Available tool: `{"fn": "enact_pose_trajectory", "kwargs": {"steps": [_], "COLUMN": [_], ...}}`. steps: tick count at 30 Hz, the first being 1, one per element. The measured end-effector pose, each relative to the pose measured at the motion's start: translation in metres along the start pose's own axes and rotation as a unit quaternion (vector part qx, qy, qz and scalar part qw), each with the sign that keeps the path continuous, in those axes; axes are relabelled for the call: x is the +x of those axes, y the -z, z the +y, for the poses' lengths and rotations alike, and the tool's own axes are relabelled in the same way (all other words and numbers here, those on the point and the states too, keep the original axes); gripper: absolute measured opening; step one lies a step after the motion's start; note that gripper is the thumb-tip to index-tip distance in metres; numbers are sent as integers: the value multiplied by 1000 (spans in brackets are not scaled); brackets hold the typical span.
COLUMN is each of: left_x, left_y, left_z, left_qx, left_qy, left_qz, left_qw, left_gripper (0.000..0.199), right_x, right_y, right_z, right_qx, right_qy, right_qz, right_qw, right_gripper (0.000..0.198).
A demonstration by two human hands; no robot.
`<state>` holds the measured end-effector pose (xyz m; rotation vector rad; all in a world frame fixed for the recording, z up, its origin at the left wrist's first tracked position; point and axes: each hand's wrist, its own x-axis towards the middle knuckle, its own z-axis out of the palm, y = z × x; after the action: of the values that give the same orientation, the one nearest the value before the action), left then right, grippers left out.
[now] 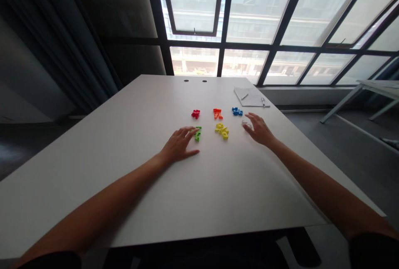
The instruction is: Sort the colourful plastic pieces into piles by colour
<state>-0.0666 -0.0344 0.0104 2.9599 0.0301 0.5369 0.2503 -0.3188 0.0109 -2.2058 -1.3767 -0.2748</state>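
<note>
Small coloured plastic pieces lie in groups on a white table (131, 107): red (195, 113), orange (217, 113), blue (237, 111), green (198, 134) and yellow (222, 130). My left hand (179, 144) rests flat on the table, its fingertips touching the green pieces. My right hand (258, 128) lies to the right of the yellow group, fingers spread, its fingertips at a small white piece (245, 123). I cannot tell whether it grips that piece.
A sheet of paper (251, 96) with a pen (263, 102) lies at the table's far right corner. Two cable holes (195, 81) sit near the far edge. Large windows stand behind; another table (378, 86) is to the right.
</note>
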Motion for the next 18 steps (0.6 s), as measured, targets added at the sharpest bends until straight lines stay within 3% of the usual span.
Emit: {"fn": "enact_pose_trajectory", "kwargs": {"steps": [4,9,15,18], "left_x": [25,54,97,118], "left_y": [-18,-44,-50,-52], "left_z": [-19,-52,-89,-98], "left_qx": [-23,-102,-166,-194], "left_qy": [37,107,209,223], "left_qz": [18,-10,-3,-12], "left_qw": [999,989,964,955], "left_gripper": [118,136,120,112], "right_x": [29,56,99,118], "right_y": [-30,-54,-63,-64], "right_z": [52,67,66,66], "right_qx": [-24,2,-30,-52], "right_qy": [-122,-148,-139,-128], "right_qz": [-37,-94,-140,-152], "right_qw": [992,985,980,979], "right_gripper": [96,96,95,94]}}
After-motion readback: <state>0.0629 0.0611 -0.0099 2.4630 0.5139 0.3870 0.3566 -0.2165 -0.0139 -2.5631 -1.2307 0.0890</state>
